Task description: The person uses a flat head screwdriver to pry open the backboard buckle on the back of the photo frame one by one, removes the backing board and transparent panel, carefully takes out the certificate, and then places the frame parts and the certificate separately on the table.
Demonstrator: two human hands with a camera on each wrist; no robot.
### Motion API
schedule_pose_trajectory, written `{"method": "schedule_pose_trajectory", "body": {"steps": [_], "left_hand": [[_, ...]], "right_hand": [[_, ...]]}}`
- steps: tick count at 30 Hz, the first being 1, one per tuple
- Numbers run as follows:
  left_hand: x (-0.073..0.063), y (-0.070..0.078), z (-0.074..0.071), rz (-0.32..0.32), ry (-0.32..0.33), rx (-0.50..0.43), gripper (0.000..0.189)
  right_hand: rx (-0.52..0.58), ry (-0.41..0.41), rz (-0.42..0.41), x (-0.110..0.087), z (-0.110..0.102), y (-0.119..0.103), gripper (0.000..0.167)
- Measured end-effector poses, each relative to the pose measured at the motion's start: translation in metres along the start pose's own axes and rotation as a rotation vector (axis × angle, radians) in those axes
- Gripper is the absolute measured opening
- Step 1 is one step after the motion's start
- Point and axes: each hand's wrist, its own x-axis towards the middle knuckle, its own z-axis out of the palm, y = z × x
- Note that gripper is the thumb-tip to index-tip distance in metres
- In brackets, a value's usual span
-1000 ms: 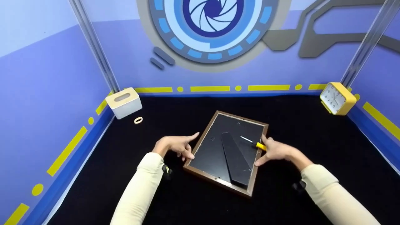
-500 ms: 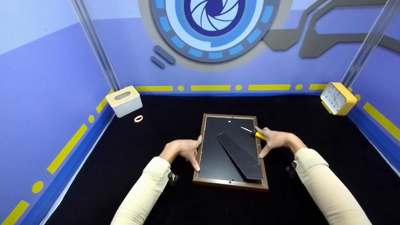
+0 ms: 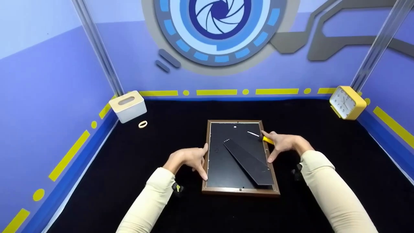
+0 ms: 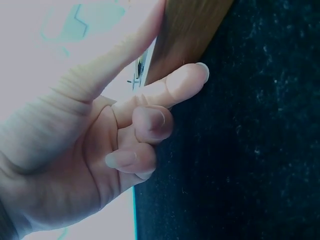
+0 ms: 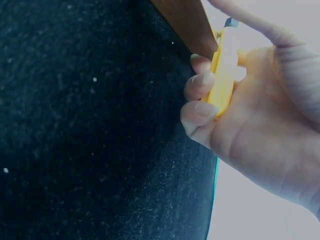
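Note:
A picture frame [image 3: 241,191] with brown wooden edges lies face down on the black cloth, its dark back panel [image 3: 223,168] up. Across the panel slants a black easel stand [image 3: 250,165]. My left hand [image 3: 190,158] is at the frame's left edge, thumb and index finger stretched out along it; in the left wrist view its other fingers [image 4: 150,122] bend toward the palm. At the right edge, my right hand [image 3: 283,144] holds a yellow-handled screwdriver [image 5: 222,75] under curled fingers, while its thumb and index finger touch the frame. The screwdriver's shaft points over the panel.
A white tissue box [image 3: 129,108] with a wooden lid stands at the back left, with a small pale ring [image 3: 142,124] in front of it. A yellow alarm clock [image 3: 347,103] stands at the back right. Blue-purple walls enclose the cloth.
The frame has turned from a slant to nearly straight, its far edge swinging left. Both hands have moved with it, and the right hand keeps its hold on the screwdriver.

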Motion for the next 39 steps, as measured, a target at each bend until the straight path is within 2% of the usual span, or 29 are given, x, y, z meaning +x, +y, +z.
{"method": "schedule_pose_trajectory", "body": {"steps": [10, 13, 15, 18, 20, 23, 26, 28, 31, 35, 39], "left_hand": [[-0.001, 0.005, 0.0, -0.02, 0.023, 0.094, 0.144], [0.0, 0.003, -0.002, -0.009, 0.027, 0.068, 0.143], [0.0, 0.001, -0.002, 0.004, 0.026, 0.008, 0.141], [-0.001, -0.004, -0.001, 0.027, 0.032, -0.106, 0.138], [-0.001, -0.007, 0.001, 0.042, 0.042, -0.17, 0.138], [-0.002, -0.011, 0.004, 0.057, 0.054, -0.207, 0.137], [-0.004, -0.012, 0.005, 0.066, 0.061, -0.216, 0.136], [-0.004, -0.012, 0.006, 0.071, 0.061, -0.217, 0.136], [-0.004, -0.013, 0.006, 0.078, 0.058, -0.228, 0.136], [-0.003, -0.014, 0.006, 0.086, 0.059, -0.243, 0.135], [-0.003, -0.015, 0.007, 0.093, 0.062, -0.253, 0.134]], "right_hand": [[0.003, 0.014, 0.01, -0.002, 0.001, 0.002, 0.137], [-0.003, 0.025, 0.004, -0.003, -0.001, 0.001, 0.135], [0.001, 0.042, 0.012, -0.005, -0.002, 0.001, 0.128], [0.017, 0.105, -0.005, -0.012, -0.002, 0.002, 0.102], [0.035, 0.165, -0.057, -0.016, -0.002, 0.003, 0.081], [0.057, 0.27, -0.164, -0.019, 0.0, 0.004, 0.054], [0.066, 0.388, -0.234, -0.018, 0.003, 0.002, 0.038], [0.056, 0.463, -0.245, -0.018, 0.005, -0.001, 0.029], [0.06, 0.535, -0.241, -0.017, 0.009, -0.005, 0.02], [0.057, 0.592, -0.248, -0.015, 0.013, -0.011, 0.014], [0.062, 0.625, -0.271, -0.012, 0.017, -0.019, 0.017]]}}
